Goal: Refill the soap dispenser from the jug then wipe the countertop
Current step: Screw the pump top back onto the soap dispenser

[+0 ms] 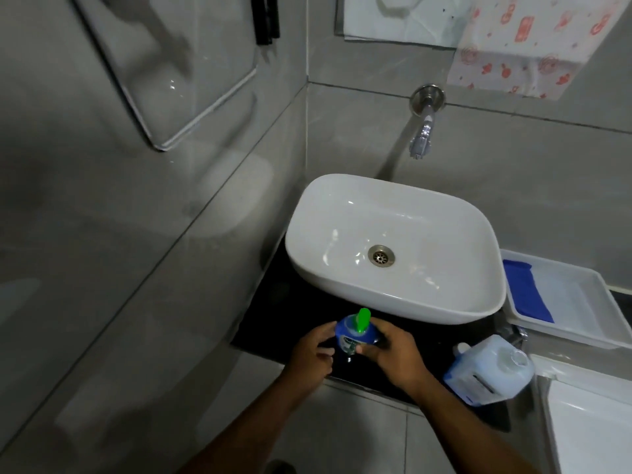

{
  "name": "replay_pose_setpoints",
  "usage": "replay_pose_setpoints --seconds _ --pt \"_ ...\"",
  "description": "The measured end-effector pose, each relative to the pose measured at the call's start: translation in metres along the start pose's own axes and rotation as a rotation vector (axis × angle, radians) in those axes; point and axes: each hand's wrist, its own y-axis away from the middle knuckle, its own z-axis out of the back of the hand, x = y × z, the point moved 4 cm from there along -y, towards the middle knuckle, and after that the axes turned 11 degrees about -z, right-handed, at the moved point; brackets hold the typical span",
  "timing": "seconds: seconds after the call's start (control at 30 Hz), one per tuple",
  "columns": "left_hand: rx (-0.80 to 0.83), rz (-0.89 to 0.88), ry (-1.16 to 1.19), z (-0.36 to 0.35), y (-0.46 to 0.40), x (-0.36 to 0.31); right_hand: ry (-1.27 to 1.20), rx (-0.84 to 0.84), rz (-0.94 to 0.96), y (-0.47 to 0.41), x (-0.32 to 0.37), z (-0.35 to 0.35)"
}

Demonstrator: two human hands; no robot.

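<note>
A blue soap dispenser (355,333) with a green pump stands upright on the black countertop (273,323), just in front of the white basin. My left hand (313,354) curls against its left side and my right hand (393,354) wraps its right side. A translucent jug (489,369) of pale blue liquid with a white cap rests on the countertop to the right, untouched. A blue cloth (526,292) lies in a white tray at the right.
The white basin (393,302) fills the middle of the counter, with a chrome wall tap (422,131) above it. The white tray (581,302) sits to its right. A mirror (164,73) hangs on the left wall and grey floor tiles lie below.
</note>
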Motion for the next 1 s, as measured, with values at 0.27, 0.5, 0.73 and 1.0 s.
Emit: replay_pose_setpoints --seconds 0.27,0.5,0.73,1.0 --pt "-0.213 -0.103 0.0 0.097 0.009 -0.008 0.03 0.121 0.123 -0.026 0.071 -0.085" --pt "-0.321 -0.055 -0.055 0.131 0.013 -0.012 0.18 0.135 0.133 -0.047 0.089 -0.135" --pt "-0.302 -0.007 -0.191 0.133 0.013 -0.01 0.173 0.108 0.148 -0.05 0.085 -0.151" --pt "-0.267 0.118 -0.252 0.089 0.035 0.019 0.007 -0.01 0.061 -0.019 0.048 -0.099"
